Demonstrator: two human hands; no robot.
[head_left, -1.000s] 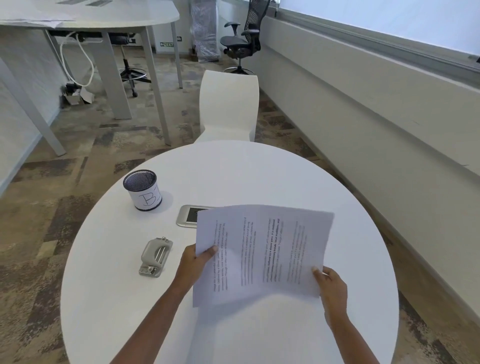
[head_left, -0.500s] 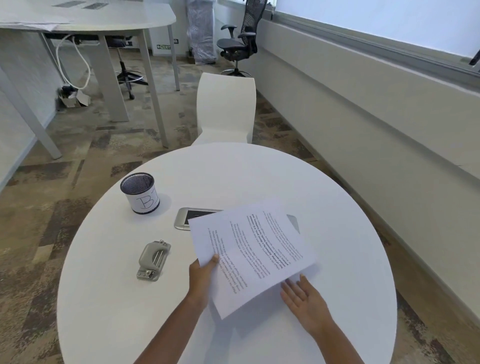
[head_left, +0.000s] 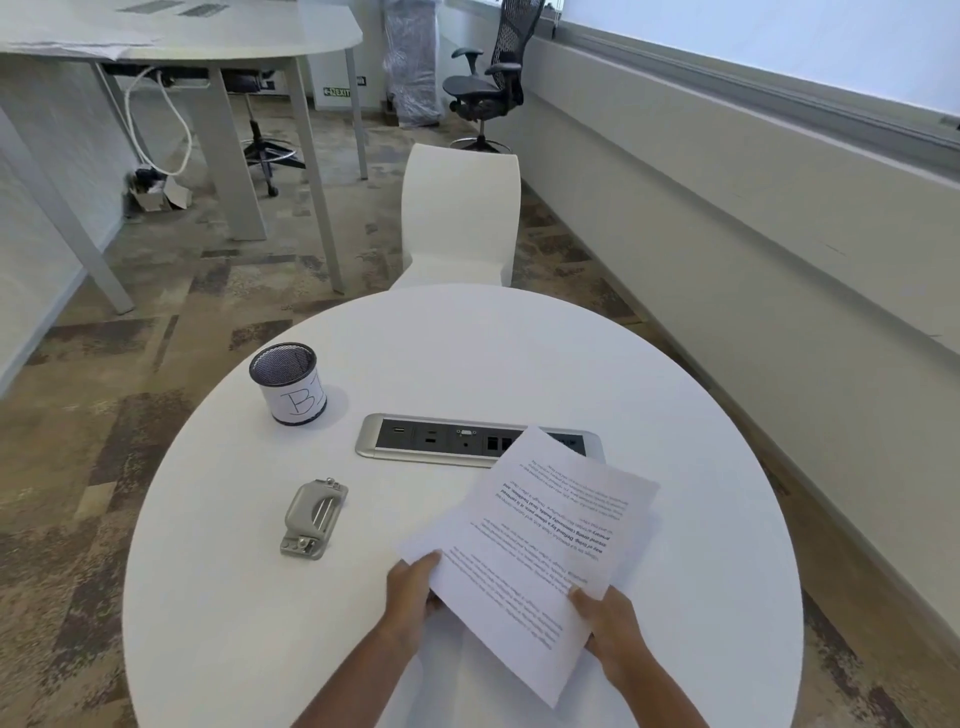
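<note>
white printed paper (head_left: 540, 540) is held just above the round table (head_left: 260, 623) in the head view, tilted, with its text upside down to the camera. the left hand (head_left: 410, 587) grips the sheet's near-left edge, thumb on top and fingers curled beneath. the right hand (head_left: 610, 623) pinches the near-right edge, thumb on the page. the paper's far corner overlaps the right end of the silver socket panel (head_left: 431, 441) set in the tabletop. a grey hole punch (head_left: 314, 517) lies left of the sheet, well apart from the left hand. a mesh pen cup (head_left: 288, 384) with a paper label stands farther back on the left. a white chair (head_left: 460, 213) sits behind the table.
</note>
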